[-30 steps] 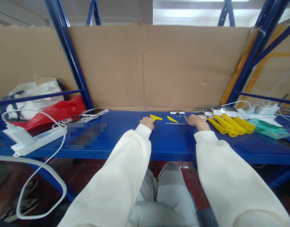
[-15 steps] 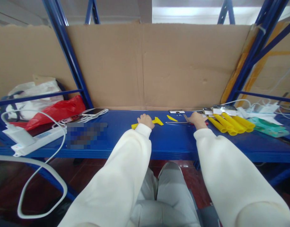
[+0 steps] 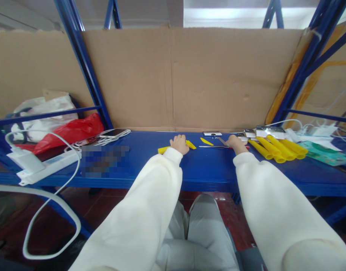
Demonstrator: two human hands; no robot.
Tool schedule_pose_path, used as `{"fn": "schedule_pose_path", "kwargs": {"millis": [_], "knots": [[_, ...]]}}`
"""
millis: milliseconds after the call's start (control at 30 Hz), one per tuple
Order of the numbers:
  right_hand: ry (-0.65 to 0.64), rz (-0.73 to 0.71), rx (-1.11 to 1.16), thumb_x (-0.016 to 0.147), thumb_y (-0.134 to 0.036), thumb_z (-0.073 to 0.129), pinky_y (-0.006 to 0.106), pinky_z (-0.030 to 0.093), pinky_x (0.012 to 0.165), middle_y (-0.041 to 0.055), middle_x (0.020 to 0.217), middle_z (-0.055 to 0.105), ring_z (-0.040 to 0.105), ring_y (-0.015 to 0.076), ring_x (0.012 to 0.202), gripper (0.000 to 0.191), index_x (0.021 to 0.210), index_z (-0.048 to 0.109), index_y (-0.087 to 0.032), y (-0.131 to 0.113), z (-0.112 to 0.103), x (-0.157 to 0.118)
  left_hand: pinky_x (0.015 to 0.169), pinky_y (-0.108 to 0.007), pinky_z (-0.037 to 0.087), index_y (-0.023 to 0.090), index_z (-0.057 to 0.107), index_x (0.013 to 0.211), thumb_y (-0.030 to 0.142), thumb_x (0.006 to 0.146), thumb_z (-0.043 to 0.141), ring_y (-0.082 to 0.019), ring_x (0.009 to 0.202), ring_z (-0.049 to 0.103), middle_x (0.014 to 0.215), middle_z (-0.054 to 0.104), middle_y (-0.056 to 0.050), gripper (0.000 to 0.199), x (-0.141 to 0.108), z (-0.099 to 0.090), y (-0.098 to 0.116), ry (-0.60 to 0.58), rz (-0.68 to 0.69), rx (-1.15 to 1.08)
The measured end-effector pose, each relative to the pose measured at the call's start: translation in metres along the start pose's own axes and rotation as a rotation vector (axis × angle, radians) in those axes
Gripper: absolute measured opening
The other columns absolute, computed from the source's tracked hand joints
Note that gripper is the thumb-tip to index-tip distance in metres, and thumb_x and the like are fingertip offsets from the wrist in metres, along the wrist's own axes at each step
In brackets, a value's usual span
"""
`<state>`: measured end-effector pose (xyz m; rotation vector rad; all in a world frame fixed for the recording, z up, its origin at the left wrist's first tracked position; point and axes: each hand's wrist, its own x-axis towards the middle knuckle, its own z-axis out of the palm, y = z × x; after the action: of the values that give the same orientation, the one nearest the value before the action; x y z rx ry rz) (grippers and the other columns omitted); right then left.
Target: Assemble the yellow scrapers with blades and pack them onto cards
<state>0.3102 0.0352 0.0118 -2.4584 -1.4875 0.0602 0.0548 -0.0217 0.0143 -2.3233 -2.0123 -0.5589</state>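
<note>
My left hand (image 3: 179, 144) is closed over a yellow tube-like piece (image 3: 163, 150), whose ends stick out on both sides of it; the middle is hidden. My right hand (image 3: 236, 143) is closed, and a flat grey blade, apparently of a knife (image 3: 223, 141), projects from it to the left; the handle is covered. Beneath that hand lies a thin metal rod with a red end (image 3: 215, 146), like a screwdriver. Between my hands rests a curved yellow sliver (image 3: 206, 141). Just right of my right hand sit several yellow tubes (image 3: 280, 149).
A small black-and-white item (image 3: 212, 133) lies at the back of the blue shelf (image 3: 150, 137). White-and-black boxes (image 3: 270, 131) and a green packet (image 3: 323, 153) are at the right. On the left are a phone with cable (image 3: 115, 133), a power strip (image 3: 51, 164) and a red bag (image 3: 71, 131).
My left hand has shifted a little along the yellow piece to the right and covers more of its right end. My right hand stays about where it was.
</note>
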Motion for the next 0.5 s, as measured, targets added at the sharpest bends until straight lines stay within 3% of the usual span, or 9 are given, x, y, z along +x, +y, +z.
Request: {"fn": "schedule_pose_path", "kwargs": {"millis": [133,500], "knots": [[-0.001,0.008,-0.018,0.086,-0.063,0.058,0.056,0.039,0.102,0.0242,0.124,0.066,0.057,0.0384,0.123,0.062,0.125,0.068,-0.016,-0.0015,-0.0012,-0.0031,0.104,-0.046,0.038,0.02,0.056,0.124,0.017,0.088,0.051,-0.029,0.131,0.047,0.138,0.056,-0.014,0.037,0.0003,0.0013,-0.0004,-0.001,-0.003,-0.016],[0.063,-0.014,-0.032,0.084,-0.058,0.063,0.058,0.036,0.103,0.0283,0.126,0.064,0.056,0.0389,0.124,0.062,0.123,0.069,-0.01,0.0019,0.0034,0.0044,0.105,-0.046,0.037,0.02,0.056,0.125,0.017,0.087,0.05,-0.028,0.131,0.047,0.138,0.057,-0.013,0.039,0.0005,0.001,-0.0007,-0.008,-0.004,-0.01]]}}
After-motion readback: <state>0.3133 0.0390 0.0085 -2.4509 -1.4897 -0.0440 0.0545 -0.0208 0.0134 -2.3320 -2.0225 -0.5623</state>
